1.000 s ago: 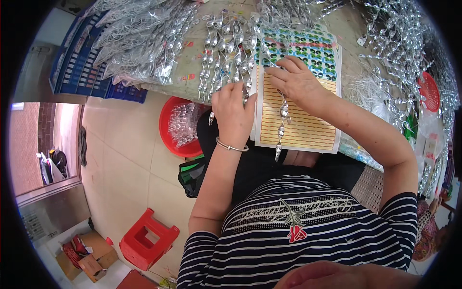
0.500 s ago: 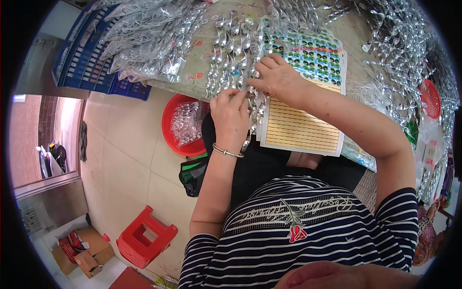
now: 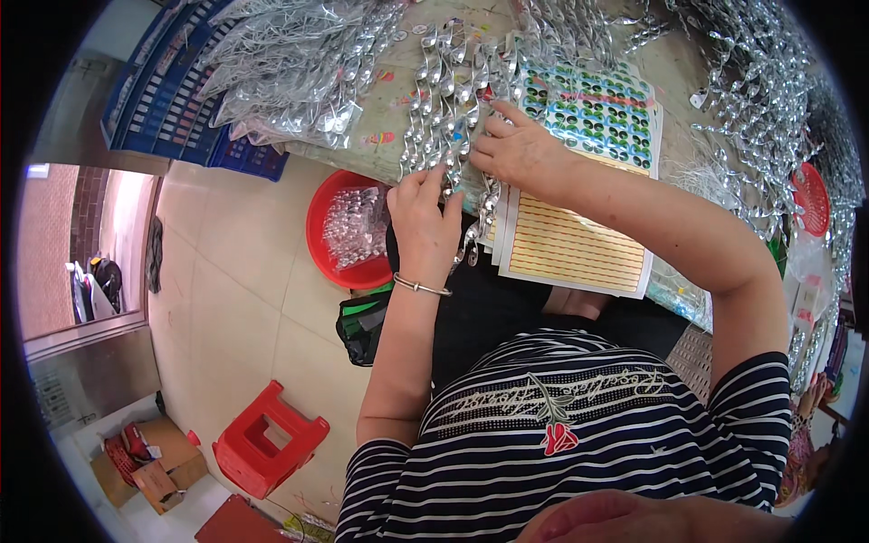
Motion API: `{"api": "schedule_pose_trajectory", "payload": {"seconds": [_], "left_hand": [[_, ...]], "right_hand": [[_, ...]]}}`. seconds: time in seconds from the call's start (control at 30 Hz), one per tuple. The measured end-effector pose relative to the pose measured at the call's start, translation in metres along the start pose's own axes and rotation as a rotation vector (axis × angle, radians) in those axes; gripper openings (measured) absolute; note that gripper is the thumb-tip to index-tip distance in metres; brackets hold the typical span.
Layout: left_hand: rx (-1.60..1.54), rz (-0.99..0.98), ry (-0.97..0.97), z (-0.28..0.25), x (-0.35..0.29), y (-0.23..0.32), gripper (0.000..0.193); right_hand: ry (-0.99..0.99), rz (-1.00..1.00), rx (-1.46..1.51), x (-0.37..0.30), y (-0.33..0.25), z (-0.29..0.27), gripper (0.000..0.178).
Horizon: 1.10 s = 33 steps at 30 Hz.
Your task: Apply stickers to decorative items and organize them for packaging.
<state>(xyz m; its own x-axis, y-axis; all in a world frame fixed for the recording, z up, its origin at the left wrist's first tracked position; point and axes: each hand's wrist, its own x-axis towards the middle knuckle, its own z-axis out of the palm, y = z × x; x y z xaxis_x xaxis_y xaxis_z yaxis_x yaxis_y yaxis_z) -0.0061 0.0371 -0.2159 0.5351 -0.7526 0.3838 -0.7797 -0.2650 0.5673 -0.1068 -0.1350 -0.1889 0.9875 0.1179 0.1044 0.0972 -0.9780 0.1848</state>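
Note:
My left hand point(image 3: 424, 217), with a thin metal bangle at the wrist, pinches a strand of shiny silver packets point(image 3: 477, 226) that hangs down over the table edge. My right hand point(image 3: 518, 150) rests just above and to the right, fingers on the same row of silver strips point(image 3: 445, 100) lying on the table. Under my right forearm lies a sticker sheet point(image 3: 579, 244), its near half bare yellow-lined backing and its far half filled with round green and blue stickers point(image 3: 597, 104).
Heaps of silver packets point(image 3: 299, 63) cover the table left and right. A blue crate point(image 3: 172, 100) stands at the far left. On the tiled floor are a red basin point(image 3: 330, 262) with clear packets, a red plastic stool point(image 3: 269, 441), a black and green bag point(image 3: 362, 326) and cardboard boxes point(image 3: 149, 462).
Both hands have moved left off the sticker sheet to the silver strips. The strand that lay across the sheet now hangs between the hands at the table edge.

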Motion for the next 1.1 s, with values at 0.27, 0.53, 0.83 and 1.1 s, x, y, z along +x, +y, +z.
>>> {"api": "schedule_pose_trajectory", "payload": {"seconds": [0.27,0.53,0.83,1.1], "left_hand": [[-0.016,0.030,-0.012,-0.003,0.004,-0.009,0.038],[-0.042,0.034,-0.040,-0.002,0.005,-0.009,0.037],[-0.038,-0.020,0.023,-0.010,0.005,-0.013,0.032],[0.068,-0.024,0.057,-0.010,0.007,-0.027,0.028]], "right_hand": [[0.047,0.022,0.061,-0.001,0.002,-0.007,0.035],[0.109,0.022,0.055,0.009,0.000,0.002,0.049],[0.100,0.044,0.128,0.013,-0.001,0.008,0.029],[0.136,0.043,0.136,0.013,-0.004,0.004,0.021]]}}
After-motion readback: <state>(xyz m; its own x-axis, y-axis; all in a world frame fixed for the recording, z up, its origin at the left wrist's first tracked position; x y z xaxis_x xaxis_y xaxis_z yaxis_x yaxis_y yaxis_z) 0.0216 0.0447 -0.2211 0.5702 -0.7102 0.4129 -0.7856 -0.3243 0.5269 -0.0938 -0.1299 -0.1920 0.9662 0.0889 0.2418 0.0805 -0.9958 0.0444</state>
